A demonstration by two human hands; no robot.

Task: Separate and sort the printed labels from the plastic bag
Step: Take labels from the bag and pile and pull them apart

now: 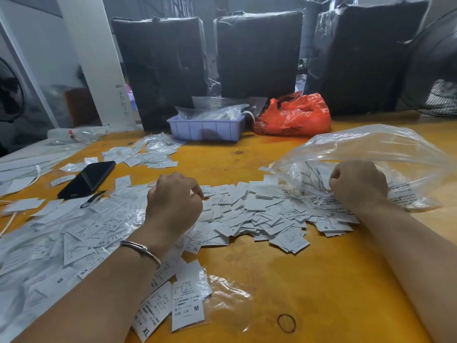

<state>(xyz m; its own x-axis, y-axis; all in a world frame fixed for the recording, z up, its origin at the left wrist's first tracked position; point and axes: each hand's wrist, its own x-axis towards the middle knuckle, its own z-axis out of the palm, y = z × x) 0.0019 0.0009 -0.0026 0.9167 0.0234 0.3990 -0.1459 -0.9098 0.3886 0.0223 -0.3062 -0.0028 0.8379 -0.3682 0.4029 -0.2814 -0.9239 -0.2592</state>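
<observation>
Yellow-orange tabletop (259, 276) fills the view, with three black-wrapped bundles (257, 53) standing along its far edge. A heap of white printed labels (249, 214) spreads across the middle and off to the left (some show size letters such as S, M and XL). The right hand (358, 184) is curled into a fist, gripping the lower edge of a clear plastic bag (376, 154) whose mouth lies against the heap, labels spilling from it. The left hand (173, 204), fingers curled, hovers over the labels; whether it pinches any I cannot tell. A bracelet (141, 248) circles that wrist. A black phone (87, 179) lies at left, a lilac tray (205, 129) and red bag (294, 115) farther back, a rubber band (286, 323) near the front edge
</observation>
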